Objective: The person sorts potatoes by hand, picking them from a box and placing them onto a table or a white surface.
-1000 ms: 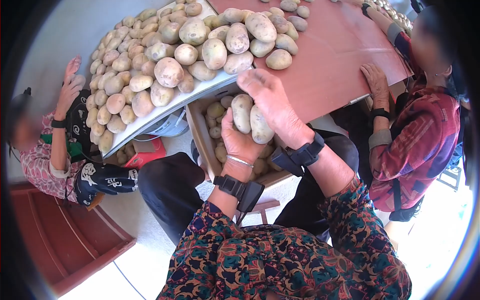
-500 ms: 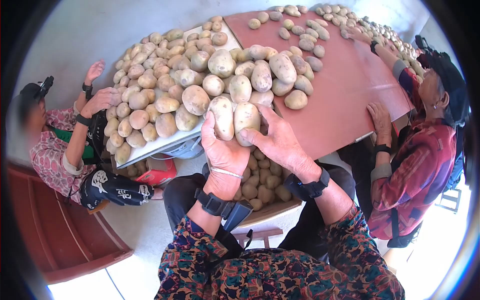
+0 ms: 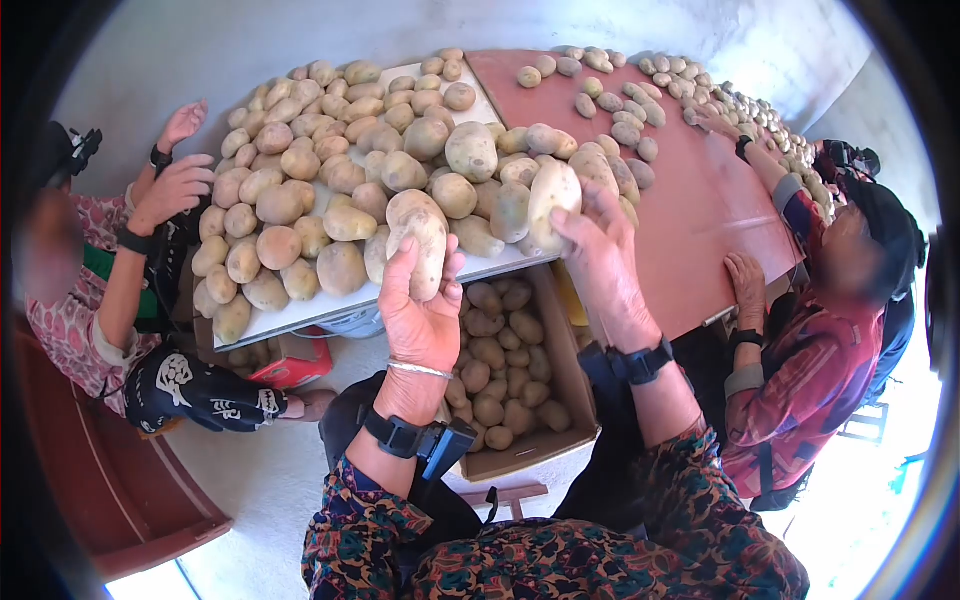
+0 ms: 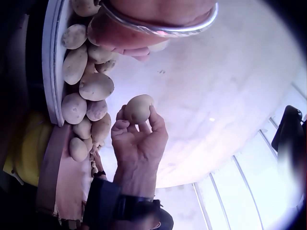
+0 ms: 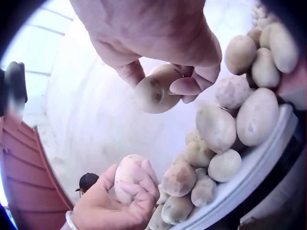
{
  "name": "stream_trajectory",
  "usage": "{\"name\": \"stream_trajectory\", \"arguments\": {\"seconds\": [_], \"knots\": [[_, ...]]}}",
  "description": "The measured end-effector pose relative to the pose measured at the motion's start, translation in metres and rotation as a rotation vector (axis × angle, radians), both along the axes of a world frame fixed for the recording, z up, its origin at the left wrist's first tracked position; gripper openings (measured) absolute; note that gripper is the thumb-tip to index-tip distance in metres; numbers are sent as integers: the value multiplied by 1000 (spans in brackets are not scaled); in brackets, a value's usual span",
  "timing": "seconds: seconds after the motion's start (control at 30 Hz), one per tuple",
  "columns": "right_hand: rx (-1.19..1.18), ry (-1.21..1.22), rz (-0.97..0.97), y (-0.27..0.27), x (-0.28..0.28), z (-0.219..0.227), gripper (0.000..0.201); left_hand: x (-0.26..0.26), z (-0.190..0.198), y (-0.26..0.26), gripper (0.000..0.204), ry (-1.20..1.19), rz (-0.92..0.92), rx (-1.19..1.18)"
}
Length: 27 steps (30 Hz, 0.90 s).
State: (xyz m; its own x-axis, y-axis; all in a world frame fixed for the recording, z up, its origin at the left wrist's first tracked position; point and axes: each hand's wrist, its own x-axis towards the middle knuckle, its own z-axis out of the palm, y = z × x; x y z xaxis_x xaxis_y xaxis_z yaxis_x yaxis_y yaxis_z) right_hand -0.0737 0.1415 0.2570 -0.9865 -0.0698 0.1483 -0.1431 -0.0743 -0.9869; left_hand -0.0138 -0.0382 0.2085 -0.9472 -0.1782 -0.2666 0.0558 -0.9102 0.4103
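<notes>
My left hand (image 3: 425,325) holds an oblong potato (image 3: 420,240) upright between thumb and fingers, above the box. To its right, my right hand (image 3: 608,265) pinches a paler potato (image 3: 552,205) by its side, in front of the heap. The two potatoes are apart. In the right wrist view, my right hand (image 5: 158,43) grips its potato (image 5: 158,91) from above, while my left hand (image 5: 117,201) has its fingers round the other potato (image 5: 128,175). The left wrist view shows my right hand (image 4: 139,143) with its potato (image 4: 139,109); my left hand's potato is mostly hidden there.
A large potato heap (image 3: 345,225) covers the white tabletop (image 3: 290,318). Below its edge stands a cardboard box (image 3: 520,460) of potatoes. The red tabletop (image 3: 690,215) adjoins on the right with more potatoes. One person sits at the left, others at the right.
The two potatoes, side by side half a second ago, have moved apart, one in each hand. My right hand has shifted right and up. The head view has shifted, showing more of the box.
</notes>
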Motion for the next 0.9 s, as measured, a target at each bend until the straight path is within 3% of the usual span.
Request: {"name": "stream_trajectory", "arguments": {"seconds": [0.07,0.13,0.17,0.23,0.37,0.47,0.53,0.63,0.77,0.83,0.9], "knots": [[71,21,-22,-7,-20,12,60,0,4,-5,42,43,23,-102],[436,81,-109,-19,-40,34,61,-1,2,-7,43,54,29,-108],[445,83,-107,-23,-58,36,61,-1,1,-8,44,63,39,-125],[753,145,-231,-34,-98,34,61,-1,1,-11,44,61,27,-99],[969,108,-233,-54,-137,31,59,-2,-3,-17,41,49,2,-46],[1074,92,-297,-58,-155,22,45,-4,-5,-24,40,37,-4,-29],[1271,-36,-177,-56,-164,21,34,-4,-5,-26,39,42,-10,-25],[1396,48,-167,-56,-164,16,28,-4,-3,-28,39,35,13,-30],[1403,109,-132,-57,-144,28,27,-5,-2,-27,37,92,43,7],[1008,244,13,-59,-122,35,24,-4,-1,-26,37,127,47,38],[669,160,269,-65,-105,32,26,-5,0,-23,42,205,49,81]]}}
